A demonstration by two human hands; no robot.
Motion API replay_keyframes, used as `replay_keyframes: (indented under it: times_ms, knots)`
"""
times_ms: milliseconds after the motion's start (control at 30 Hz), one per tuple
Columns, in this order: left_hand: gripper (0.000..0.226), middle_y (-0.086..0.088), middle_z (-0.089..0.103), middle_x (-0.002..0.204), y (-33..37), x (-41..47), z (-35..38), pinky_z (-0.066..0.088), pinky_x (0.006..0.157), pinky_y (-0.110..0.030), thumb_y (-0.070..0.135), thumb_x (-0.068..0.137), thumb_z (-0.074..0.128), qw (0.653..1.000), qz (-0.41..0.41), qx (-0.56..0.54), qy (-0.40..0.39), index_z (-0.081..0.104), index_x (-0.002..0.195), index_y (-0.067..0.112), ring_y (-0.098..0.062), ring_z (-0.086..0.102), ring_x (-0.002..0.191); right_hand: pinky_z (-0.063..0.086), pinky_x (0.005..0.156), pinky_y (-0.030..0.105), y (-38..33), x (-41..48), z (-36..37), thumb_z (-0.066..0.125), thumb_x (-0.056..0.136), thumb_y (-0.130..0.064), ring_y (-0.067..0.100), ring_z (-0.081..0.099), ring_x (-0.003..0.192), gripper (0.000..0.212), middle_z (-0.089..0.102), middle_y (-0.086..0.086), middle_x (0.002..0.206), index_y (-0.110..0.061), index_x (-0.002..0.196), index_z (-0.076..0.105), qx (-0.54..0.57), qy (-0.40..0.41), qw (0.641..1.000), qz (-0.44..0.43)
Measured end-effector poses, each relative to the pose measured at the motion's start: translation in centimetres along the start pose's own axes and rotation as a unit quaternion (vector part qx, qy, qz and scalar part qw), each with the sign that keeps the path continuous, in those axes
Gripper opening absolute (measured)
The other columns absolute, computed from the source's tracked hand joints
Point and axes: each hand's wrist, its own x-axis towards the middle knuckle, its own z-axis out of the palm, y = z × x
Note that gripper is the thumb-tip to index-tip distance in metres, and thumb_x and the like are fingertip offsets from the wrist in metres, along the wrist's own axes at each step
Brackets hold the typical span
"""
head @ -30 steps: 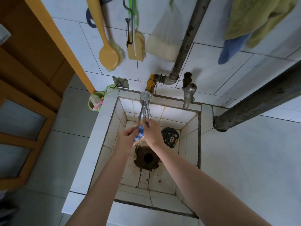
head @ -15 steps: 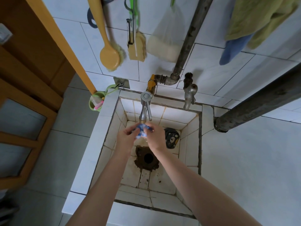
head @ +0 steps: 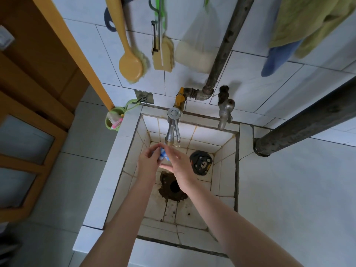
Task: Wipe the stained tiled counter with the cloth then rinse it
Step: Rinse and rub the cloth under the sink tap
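Note:
A small blue and white cloth (head: 163,154) is bunched between my two hands, just below the spout of the chrome tap (head: 172,128) over the tiled sink (head: 228,160). My left hand (head: 148,160) grips the cloth with curled fingers from the left. My right hand (head: 176,160) lies against it from the right, fingers fairly straight. Most of the cloth is hidden between the palms. The white tiled counter (head: 289,199) stretches to the right of the sink.
A dark rusty drain hole (head: 173,186) sits on the sink floor, with a black bear-print disc (head: 201,163) leaning in the right corner. A second old tap (head: 224,111), pipes (head: 221,54), hanging brushes (head: 131,68) and towels (head: 308,26) line the wall. A green cup (head: 113,120) hangs left.
Both hands have kept rubbing the cloth under the tap. My right hand has slid forward over the cloth and its fingers have straightened.

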Motion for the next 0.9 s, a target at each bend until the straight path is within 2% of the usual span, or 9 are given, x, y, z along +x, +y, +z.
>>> replay_keyframes:
  times_ms: [67,167,233,333,533,667,733,800,900]
  knots:
    - [0.018,-0.012,0.062,0.109,0.1,-0.2,0.0,0.054,0.079,-0.021,0.003,0.093,0.046,0.999,-0.01,-0.027,-0.027,0.06,0.102,0.011,-0.02,0.061,0.099,0.054,0.089,0.033,-0.2,0.3,-0.1,0.054,0.094,-0.013,0.014,0.064,0.096,0.024,0.064,0.004,0.102,-0.002,0.114,0.059,-0.046,0.038,0.998,-0.027]
    - [0.019,-0.012,0.063,0.108,0.2,-0.2,-0.1,0.055,0.079,-0.022,0.0,0.089,0.052,0.999,0.002,-0.005,-0.034,0.061,0.099,0.014,-0.022,0.062,0.1,0.056,0.086,0.034,0.0,1.5,-0.4,0.053,0.094,-0.013,0.02,0.062,0.103,0.027,0.061,0.008,0.11,-0.004,0.12,0.055,-0.099,0.109,0.989,-0.016]
    - [0.018,-0.011,0.067,0.103,0.1,-0.3,-0.3,0.055,0.077,-0.022,0.001,0.086,0.058,0.999,0.019,0.027,-0.025,0.065,0.094,0.015,-0.022,0.064,0.098,0.055,0.087,0.04,0.1,2.3,-0.6,0.05,0.096,-0.012,0.023,0.064,0.099,0.02,0.064,0.009,0.103,-0.002,0.109,0.061,-0.137,0.154,0.978,-0.013]
    - [0.016,-0.006,0.069,0.097,-0.1,-0.3,-0.3,0.054,0.076,-0.021,0.005,0.083,0.063,0.999,0.032,0.033,-0.005,0.068,0.089,0.019,-0.02,0.066,0.095,0.053,0.09,0.04,0.1,2.6,-1.0,0.051,0.095,-0.012,0.018,0.063,0.096,0.017,0.064,0.002,0.097,-0.005,0.106,0.062,-0.106,0.185,0.977,-0.01]
    - [0.026,-0.015,0.06,0.116,-0.3,0.3,-0.1,0.052,0.084,-0.019,-0.001,0.093,0.045,0.999,0.031,-0.01,-0.04,0.061,0.105,0.016,-0.022,0.058,0.108,0.048,0.098,0.038,0.8,0.7,-0.5,0.058,0.091,-0.02,0.025,0.061,0.105,0.012,0.065,0.009,0.102,-0.012,0.096,0.065,0.056,0.081,0.995,-0.01]
    - [0.026,-0.011,0.064,0.11,-0.8,0.0,-0.2,0.053,0.083,-0.02,0.0,0.09,0.051,0.999,0.036,-0.012,-0.033,0.062,0.107,0.016,-0.019,0.062,0.102,0.05,0.094,0.042,0.7,1.5,-0.6,0.062,0.088,-0.017,0.03,0.058,0.11,0.03,0.058,0.012,0.114,-0.009,0.116,0.055,0.04,0.084,0.996,0.003]
    - [0.023,-0.006,0.067,0.102,-0.8,0.0,0.0,0.054,0.078,-0.02,0.002,0.088,0.055,0.999,0.036,-0.016,-0.017,0.063,0.104,0.016,-0.014,0.065,0.094,0.052,0.091,0.042,0.3,1.8,-0.2,0.053,0.094,-0.023,0.027,0.056,0.114,0.035,0.054,0.011,0.123,-0.011,0.126,0.046,0.044,0.055,0.996,0.063]
    - [0.02,-0.005,0.068,0.098,-0.8,0.2,0.0,0.055,0.076,-0.022,0.003,0.087,0.057,0.999,0.045,-0.012,-0.001,0.064,0.1,0.017,-0.013,0.066,0.09,0.054,0.087,0.044,0.0,1.9,0.2,0.042,0.098,-0.031,0.026,0.057,0.113,0.032,0.055,0.011,0.123,-0.012,0.123,0.048,-0.022,0.037,0.993,0.111]
    - [0.018,-0.007,0.07,0.096,-1.1,0.6,-0.1,0.056,0.078,-0.03,0.005,0.085,0.061,0.998,0.049,0.022,0.027,0.068,0.09,0.021,-0.019,0.068,0.089,0.056,0.084,0.046,0.0,2.4,0.1,0.04,0.1,-0.028,0.026,0.066,0.096,0.027,0.064,0.013,0.108,-0.009,0.111,0.056,-0.108,0.061,0.99,0.067]
